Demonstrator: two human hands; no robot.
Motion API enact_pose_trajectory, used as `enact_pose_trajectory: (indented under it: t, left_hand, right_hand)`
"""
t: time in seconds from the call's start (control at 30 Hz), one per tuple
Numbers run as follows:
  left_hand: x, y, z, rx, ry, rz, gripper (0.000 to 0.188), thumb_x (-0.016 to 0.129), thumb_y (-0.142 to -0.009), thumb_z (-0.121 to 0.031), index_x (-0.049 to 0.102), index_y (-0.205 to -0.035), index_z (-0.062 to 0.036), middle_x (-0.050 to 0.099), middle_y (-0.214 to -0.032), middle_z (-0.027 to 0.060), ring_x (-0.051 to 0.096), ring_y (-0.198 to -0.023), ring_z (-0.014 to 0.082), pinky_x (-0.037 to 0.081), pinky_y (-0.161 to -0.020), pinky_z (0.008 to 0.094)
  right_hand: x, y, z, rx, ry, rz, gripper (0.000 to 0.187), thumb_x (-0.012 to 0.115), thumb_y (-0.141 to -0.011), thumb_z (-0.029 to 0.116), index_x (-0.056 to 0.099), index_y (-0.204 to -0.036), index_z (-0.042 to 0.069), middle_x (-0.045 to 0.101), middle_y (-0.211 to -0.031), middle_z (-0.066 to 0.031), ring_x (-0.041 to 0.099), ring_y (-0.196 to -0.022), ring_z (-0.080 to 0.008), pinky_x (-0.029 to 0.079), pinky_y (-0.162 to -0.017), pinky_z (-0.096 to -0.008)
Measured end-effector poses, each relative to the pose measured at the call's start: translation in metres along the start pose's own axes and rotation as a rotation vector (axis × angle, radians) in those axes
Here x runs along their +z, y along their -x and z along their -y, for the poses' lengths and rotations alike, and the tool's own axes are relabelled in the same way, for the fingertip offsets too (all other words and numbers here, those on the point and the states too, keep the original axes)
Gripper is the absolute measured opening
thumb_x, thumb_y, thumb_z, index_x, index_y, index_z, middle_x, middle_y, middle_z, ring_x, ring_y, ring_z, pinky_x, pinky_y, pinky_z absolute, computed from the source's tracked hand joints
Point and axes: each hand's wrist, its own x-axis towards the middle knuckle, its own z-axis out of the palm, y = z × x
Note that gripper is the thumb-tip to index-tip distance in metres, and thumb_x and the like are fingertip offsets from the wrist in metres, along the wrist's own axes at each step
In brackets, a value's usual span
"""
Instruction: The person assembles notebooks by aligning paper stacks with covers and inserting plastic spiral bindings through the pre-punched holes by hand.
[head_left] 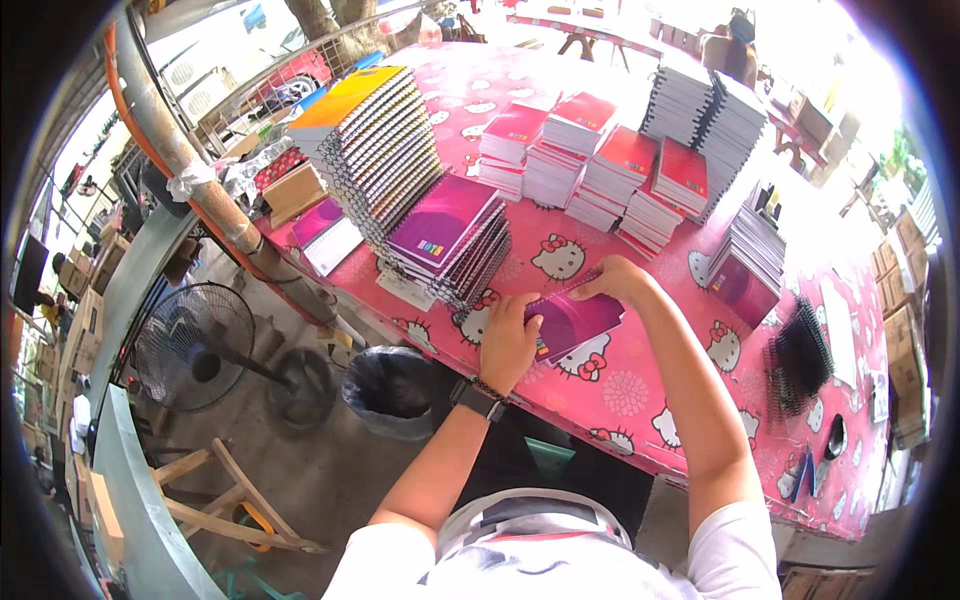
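Note:
A purple notebook point(580, 325) lies at the table's near edge between my hands. My left hand point(512, 340) closes on its left side, thumb on the cover. My right hand point(615, 280) is bent over its far edge, fingers and thumb pinching it there. Just left of the notebook stands a stack of spiral-bound purple notebooks point(445, 222), beside a taller spiral-bound stack with an orange cover point(350, 97) on top. To the right sits a stack of purple-covered books point(745, 292), and nearer the right edge a bundle of black binding coils point(803, 345).
Several stacks of red-covered pads point(628, 152) stand across the table, with tall coil-bound stacks point(735, 125) behind. A blue-handled tool point(803, 475) lies at the right. Below the pink tablecloth point(625, 395) are a lined bin point(390, 390), a fan point(195, 345) and a wooden frame point(235, 490).

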Motion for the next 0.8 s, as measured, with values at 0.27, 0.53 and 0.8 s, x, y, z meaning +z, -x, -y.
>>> enact_pose_trajectory:
  t: [0.27, 0.53, 0.8]
  left_hand:
    - [-0.012, -0.007, -0.023, -0.172, 0.575, 0.004, 0.035, 0.064, -0.076, -0.002, 0.053, -0.109, -0.0037, 0.055, -0.101, 0.0098, 0.055, -0.092, 0.0211, 0.045, -0.081, 0.0331]
    - [-0.003, 0.013, -0.028, -0.182, 0.823, 0.165, 0.058, 0.063, -0.073, 0.009, 0.037, -0.123, -0.0064, 0.051, -0.105, 0.0079, 0.056, -0.088, 0.0146, 0.047, -0.072, 0.0254]
    - [-0.005, 0.021, -0.027, -0.316, 0.823, 0.274, 0.032, 0.062, -0.083, -0.003, 0.046, -0.111, -0.0068, 0.054, -0.092, 0.0016, 0.052, -0.075, 0.0052, 0.044, -0.060, 0.0185]
  right_hand:
    - [0.004, 0.069, 0.003, -0.396, -0.391, -0.229, 0.031, 0.078, -0.064, 0.004, 0.056, -0.085, 0.003, 0.060, -0.078, -0.0034, 0.057, -0.073, -0.0097, 0.046, -0.064, -0.0263]
    - [0.067, 0.099, -0.037, -0.478, -1.024, -0.157, 0.034, 0.065, -0.077, -0.007, 0.046, -0.103, 0.005, 0.055, -0.092, -0.0018, 0.052, -0.090, -0.0094, 0.045, -0.075, -0.0251]
    - [0.065, 0.100, -0.040, -0.502, -0.832, -0.198, 0.029, 0.060, -0.084, -0.001, 0.043, -0.106, 0.004, 0.052, -0.094, -0.0025, 0.052, -0.090, -0.0101, 0.043, -0.080, -0.0270]
